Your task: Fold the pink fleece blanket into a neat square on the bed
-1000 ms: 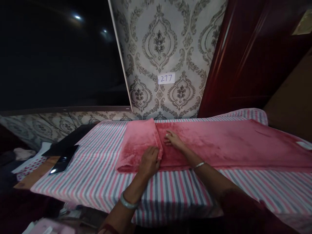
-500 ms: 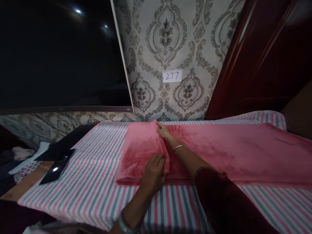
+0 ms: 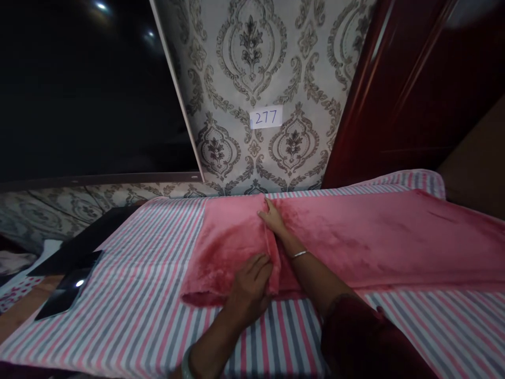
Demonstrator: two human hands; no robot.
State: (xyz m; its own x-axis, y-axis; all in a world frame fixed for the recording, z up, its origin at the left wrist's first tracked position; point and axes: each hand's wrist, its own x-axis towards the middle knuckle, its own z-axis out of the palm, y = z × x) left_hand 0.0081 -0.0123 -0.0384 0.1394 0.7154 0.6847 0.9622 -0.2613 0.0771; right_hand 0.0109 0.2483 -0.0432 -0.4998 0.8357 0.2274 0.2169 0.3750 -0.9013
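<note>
A long pink plush blanket [image 3: 355, 237] lies across the surface, its left end folded over to the right into a flap [image 3: 232, 226]. My left hand [image 3: 252, 284] is closed on the near part of the flap's edge, with the fingertips on top. Farther back, my right hand [image 3: 273, 217] pinches the far part of the same edge between thumb and fingers; some of its fingers are hidden. At the near left corner the fold stands slightly apart, like a loop.
A striped cloth [image 3: 130, 295] covers the surface under the blanket. A dark, shiny flat device [image 3: 71, 287] rests at the left. Behind are a large black screen [image 3: 90, 95], a patterned wall with a paper marked 277 [image 3: 266, 117], and a dark red panel [image 3: 398, 95].
The flap's edge has moved a little to the right with both hands, so the folded part is wider. The near left fold gapes more. My view has shifted slightly.
</note>
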